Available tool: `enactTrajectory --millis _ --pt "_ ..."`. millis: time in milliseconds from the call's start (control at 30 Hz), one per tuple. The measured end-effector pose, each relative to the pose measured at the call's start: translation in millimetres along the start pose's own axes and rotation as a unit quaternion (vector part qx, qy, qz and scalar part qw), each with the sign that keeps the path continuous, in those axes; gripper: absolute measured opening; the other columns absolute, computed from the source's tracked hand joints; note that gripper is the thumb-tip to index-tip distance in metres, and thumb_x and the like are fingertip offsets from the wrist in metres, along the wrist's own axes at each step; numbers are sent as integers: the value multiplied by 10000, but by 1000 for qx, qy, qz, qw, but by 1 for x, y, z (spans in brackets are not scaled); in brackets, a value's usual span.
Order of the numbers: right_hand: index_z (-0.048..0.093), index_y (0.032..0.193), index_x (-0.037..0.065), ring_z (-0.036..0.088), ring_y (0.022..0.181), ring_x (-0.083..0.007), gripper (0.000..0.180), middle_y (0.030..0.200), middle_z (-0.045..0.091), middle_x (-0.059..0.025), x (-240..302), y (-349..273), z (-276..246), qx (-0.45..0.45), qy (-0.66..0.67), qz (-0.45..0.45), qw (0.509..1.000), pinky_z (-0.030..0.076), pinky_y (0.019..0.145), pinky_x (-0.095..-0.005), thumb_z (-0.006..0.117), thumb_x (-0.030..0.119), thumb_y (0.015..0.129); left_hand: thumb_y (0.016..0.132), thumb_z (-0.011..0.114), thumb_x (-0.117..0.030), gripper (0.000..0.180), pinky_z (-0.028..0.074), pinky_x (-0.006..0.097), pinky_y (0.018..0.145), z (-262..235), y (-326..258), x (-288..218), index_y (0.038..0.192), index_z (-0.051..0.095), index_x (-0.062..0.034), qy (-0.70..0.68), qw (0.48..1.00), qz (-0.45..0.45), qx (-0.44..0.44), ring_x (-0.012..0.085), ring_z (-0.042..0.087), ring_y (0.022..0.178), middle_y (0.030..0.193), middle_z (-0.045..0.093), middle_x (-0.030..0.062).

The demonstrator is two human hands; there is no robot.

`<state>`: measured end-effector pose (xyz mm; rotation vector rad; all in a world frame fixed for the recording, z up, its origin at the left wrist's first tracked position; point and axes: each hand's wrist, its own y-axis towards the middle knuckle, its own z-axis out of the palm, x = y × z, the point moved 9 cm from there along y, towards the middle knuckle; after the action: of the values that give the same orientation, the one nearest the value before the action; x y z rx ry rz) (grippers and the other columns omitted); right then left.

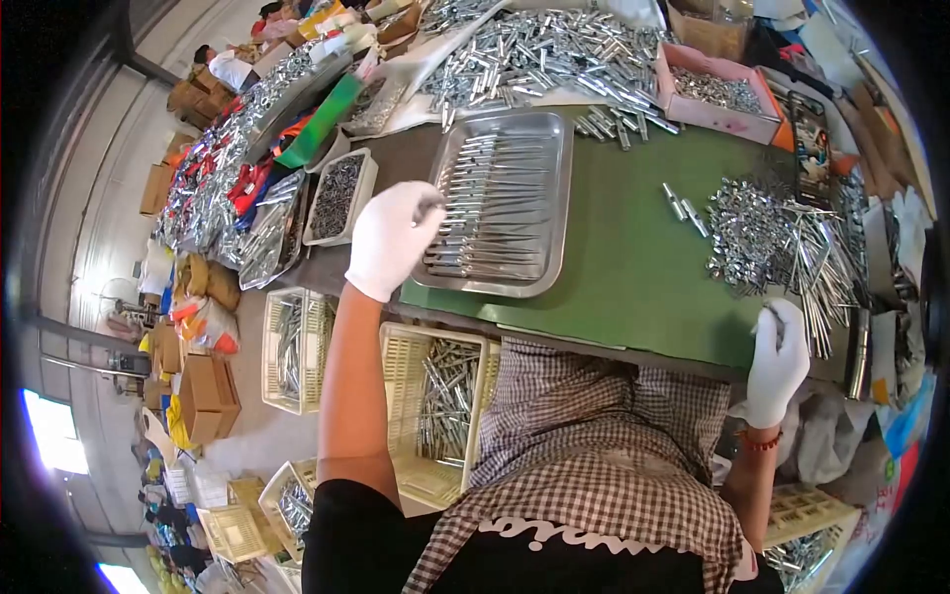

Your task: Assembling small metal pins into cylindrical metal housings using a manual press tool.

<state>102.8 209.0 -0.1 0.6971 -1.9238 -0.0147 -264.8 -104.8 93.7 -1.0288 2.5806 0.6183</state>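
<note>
My left hand [392, 238], in a white glove, is over the left edge of a steel tray [560, 213]. Its fingers are curled into a pinch, and whatever they hold is too small or hidden to make out. Inside the tray lies a column of slim metal rods with pointed ends [510, 203], set side by side. My right hand [777, 361], also gloved, is at the table's near right edge, its fingers curled; their contents cannot be made out. Beside it are a bundle of thin metal rods [819, 272] and a heap of small shiny metal parts [747, 233].
Two short metal cylinders [687, 210] lie on the green table top [623, 267]. Behind are a big pile of metal tubes [554, 54] and a pink box [722, 114] of small parts. A white bin [341, 198] stands left of the tray; yellow crates [396, 396] sit below.
</note>
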Motion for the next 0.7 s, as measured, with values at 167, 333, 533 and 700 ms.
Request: enactTrajectory --millis 167,333,533,700 --pt "689 1137 -6 620 739 -110 157 917 697 -54 2 0 4 4 -27 -6 1000 512 714 -265 666 52 992 884 715 -155 172 542 403 813 30 0 -3 1027 724 -60 83 988 97 88 300 689 879 939 716 117" --pt "692 1131 -4 617 734 -108 147 914 694 -57 4 -1 1 0 -28 -1 1000 512 713 -266 648 41 997 903 681 -173 101 543 453 832 40 -1 -6 950 729 -97 104 981 131 98 343 685 927 951 713 112" --pt "713 1100 -15 710 847 -206 163 991 744 -130 16 -2 -3 -4 -48 -22 999 548 817 -296 679 25 946 886 707 -127 118 542 453 826 38 2 -28 989 759 -102 205 967 121 89 340 678 929 1015 679 94" --pt "733 1058 -13 738 842 -260 147 965 758 -156 32 0 -1 -8 -45 -87 995 569 800 -326 715 15 915 855 698 -64 150 542 446 791 59 19 -115 996 742 -92 128 958 245 72 331 675 899 970 674 96"
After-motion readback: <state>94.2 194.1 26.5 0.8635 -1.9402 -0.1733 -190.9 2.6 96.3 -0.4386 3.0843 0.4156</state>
